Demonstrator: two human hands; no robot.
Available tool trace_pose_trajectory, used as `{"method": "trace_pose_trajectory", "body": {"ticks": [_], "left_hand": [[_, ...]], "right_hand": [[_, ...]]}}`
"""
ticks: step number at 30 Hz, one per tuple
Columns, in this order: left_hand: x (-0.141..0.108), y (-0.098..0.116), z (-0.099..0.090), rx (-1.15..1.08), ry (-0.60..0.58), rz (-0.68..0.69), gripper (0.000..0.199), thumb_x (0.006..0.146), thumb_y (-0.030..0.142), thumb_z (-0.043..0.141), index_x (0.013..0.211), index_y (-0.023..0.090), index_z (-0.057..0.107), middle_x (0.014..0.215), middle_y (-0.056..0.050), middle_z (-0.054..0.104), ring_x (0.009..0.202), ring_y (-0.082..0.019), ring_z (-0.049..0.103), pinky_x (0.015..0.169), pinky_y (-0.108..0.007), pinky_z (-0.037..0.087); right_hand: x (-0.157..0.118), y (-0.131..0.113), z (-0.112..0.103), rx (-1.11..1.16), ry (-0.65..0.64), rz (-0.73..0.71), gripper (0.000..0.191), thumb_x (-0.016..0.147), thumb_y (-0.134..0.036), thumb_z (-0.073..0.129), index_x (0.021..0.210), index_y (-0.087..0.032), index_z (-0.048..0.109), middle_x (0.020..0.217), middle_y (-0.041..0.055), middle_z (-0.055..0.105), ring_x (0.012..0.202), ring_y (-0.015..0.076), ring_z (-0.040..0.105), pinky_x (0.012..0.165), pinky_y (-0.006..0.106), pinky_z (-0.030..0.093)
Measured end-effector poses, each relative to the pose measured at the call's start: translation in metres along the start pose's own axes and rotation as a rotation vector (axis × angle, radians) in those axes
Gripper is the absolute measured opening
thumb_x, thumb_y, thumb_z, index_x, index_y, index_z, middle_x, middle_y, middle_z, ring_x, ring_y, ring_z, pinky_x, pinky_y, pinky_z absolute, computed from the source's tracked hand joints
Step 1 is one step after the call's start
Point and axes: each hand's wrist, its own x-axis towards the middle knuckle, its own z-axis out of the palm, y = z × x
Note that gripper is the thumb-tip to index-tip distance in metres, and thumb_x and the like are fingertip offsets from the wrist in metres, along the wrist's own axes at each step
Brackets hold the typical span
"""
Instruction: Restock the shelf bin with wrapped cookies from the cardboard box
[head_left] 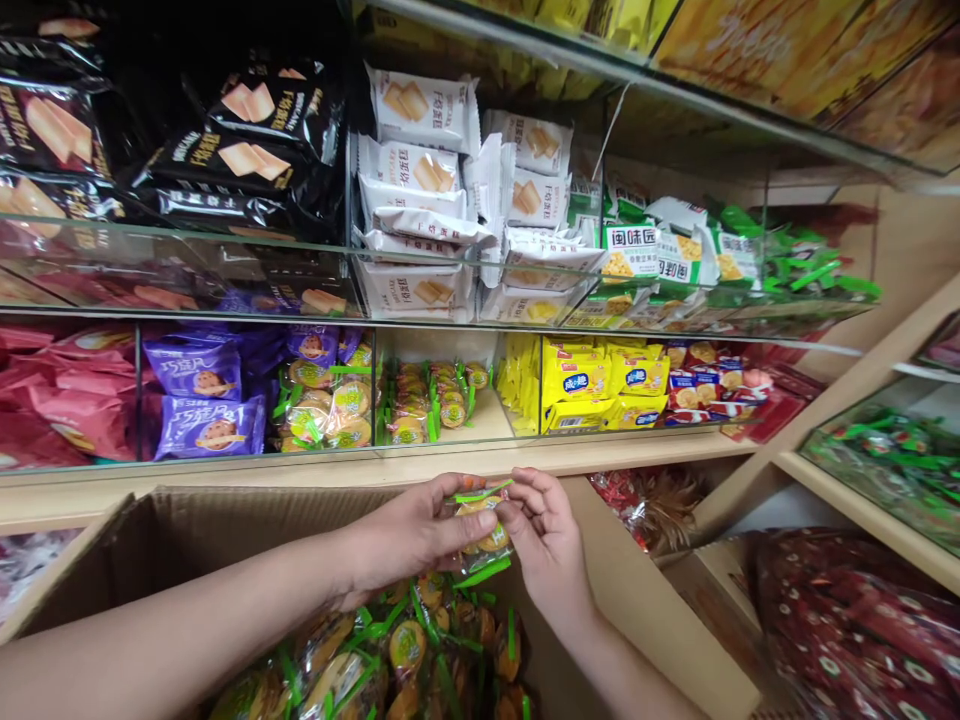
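My left hand (420, 535) and my right hand (544, 540) both hold one small clear packet of round biscuits (480, 535) with green ends. The packet is above an open cardboard box (255, 505). Many similar green-ended biscuit packets (407, 648) lie inside the box, partly hidden by my left forearm. Behind the hands, a glass-fronted shelf compartment holds rows of the same kind of packets (410, 400), with more of them in the compartment to its left (330, 405).
Purple packets (210, 425) and pink packets (82, 400) fill the lower shelf's left; yellow packets (574, 385) stand right. Black (255, 150), white (424, 110) and green-white packets (660, 250) are above. A bag of dark red packets (862, 620) sits at lower right.
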Motion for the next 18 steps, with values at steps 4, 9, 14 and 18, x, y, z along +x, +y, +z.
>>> {"method": "trace_pose_trajectory", "body": {"ticks": [4, 9, 14, 18], "left_hand": [[0.002, -0.004, 0.006, -0.050, 0.111, 0.008, 0.047, 0.064, 0.030, 0.069, 0.106, 0.020, 0.049, 0.079, 0.001, 0.060, 0.073, -0.011, 0.054, 0.069, -0.025, 0.040], [0.004, 0.000, 0.010, -0.191, 0.142, 0.084, 0.050, 0.064, 0.025, 0.069, 0.108, 0.021, 0.047, 0.088, -0.001, 0.062, 0.079, -0.012, 0.057, 0.078, -0.027, 0.040], [0.004, 0.001, 0.010, -0.066, 0.157, 0.068, 0.044, 0.066, 0.023, 0.063, 0.107, 0.019, 0.048, 0.097, -0.003, 0.063, 0.087, -0.015, 0.056, 0.083, -0.028, 0.039], [0.004, -0.002, 0.000, 0.384, 0.142, 0.129, 0.046, 0.071, 0.039, 0.056, 0.111, 0.017, 0.049, 0.106, -0.007, 0.058, 0.101, -0.022, 0.052, 0.091, -0.034, 0.036]], "right_hand": [[-0.002, -0.001, 0.002, -0.108, 0.025, -0.041, 0.024, 0.082, -0.033, 0.050, 0.100, -0.018, 0.048, 0.099, 0.0069, 0.058, 0.092, 0.0153, 0.056, 0.080, 0.027, 0.047], [-0.003, -0.008, 0.005, 0.039, -0.120, 0.072, 0.032, 0.080, -0.034, 0.053, 0.107, -0.019, 0.047, 0.107, 0.0067, 0.059, 0.096, 0.0165, 0.058, 0.081, 0.027, 0.048], [-0.001, -0.007, 0.006, 0.092, -0.170, 0.173, 0.037, 0.072, -0.033, 0.062, 0.103, -0.017, 0.050, 0.102, 0.0059, 0.062, 0.091, 0.0186, 0.061, 0.077, 0.028, 0.051], [-0.002, -0.003, 0.001, -0.052, -0.188, 0.129, 0.042, 0.073, -0.031, 0.061, 0.111, -0.016, 0.050, 0.107, 0.0091, 0.061, 0.093, 0.0209, 0.060, 0.080, 0.033, 0.050]]}}
